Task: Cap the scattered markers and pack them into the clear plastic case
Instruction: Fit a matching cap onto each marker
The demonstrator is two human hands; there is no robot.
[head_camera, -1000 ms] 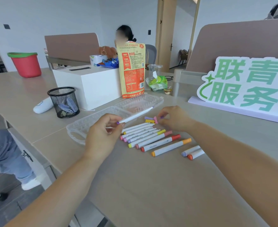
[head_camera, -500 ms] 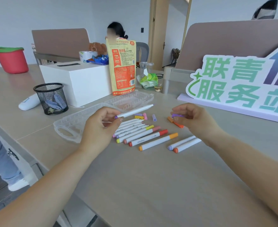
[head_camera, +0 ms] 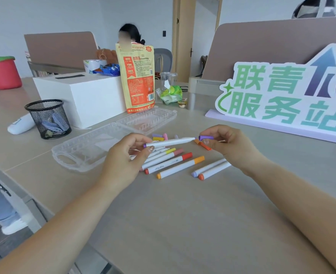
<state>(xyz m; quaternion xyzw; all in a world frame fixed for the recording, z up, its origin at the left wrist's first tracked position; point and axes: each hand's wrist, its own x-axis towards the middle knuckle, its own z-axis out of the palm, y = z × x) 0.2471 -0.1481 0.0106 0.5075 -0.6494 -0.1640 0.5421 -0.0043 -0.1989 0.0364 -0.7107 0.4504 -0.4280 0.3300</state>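
Observation:
My left hand (head_camera: 127, 161) pinches a white marker with a purple end (head_camera: 171, 142), held level above the table. My right hand (head_camera: 228, 145) pinches a purple cap (head_camera: 206, 137) right at the marker's uncapped tip. Below them several white markers (head_camera: 175, 164) with coloured caps lie in a row. Two more markers (head_camera: 212, 169) lie to the right. Loose caps (head_camera: 159, 137) in purple, yellow and pink, and an orange cap (head_camera: 203, 145), lie behind. The clear plastic case (head_camera: 88, 149) lies open on the table to the left, with nothing in it.
A black mesh pen cup (head_camera: 48, 118) and a white box (head_camera: 84, 95) stand at the left rear, an orange snack bag (head_camera: 138, 78) behind the case. A green-lettered sign (head_camera: 281, 95) stands at the right. A person sits at the far desk.
My right hand picked up the purple cap and brought it left to the marker's tip. My left hand lowered the marker toward level.

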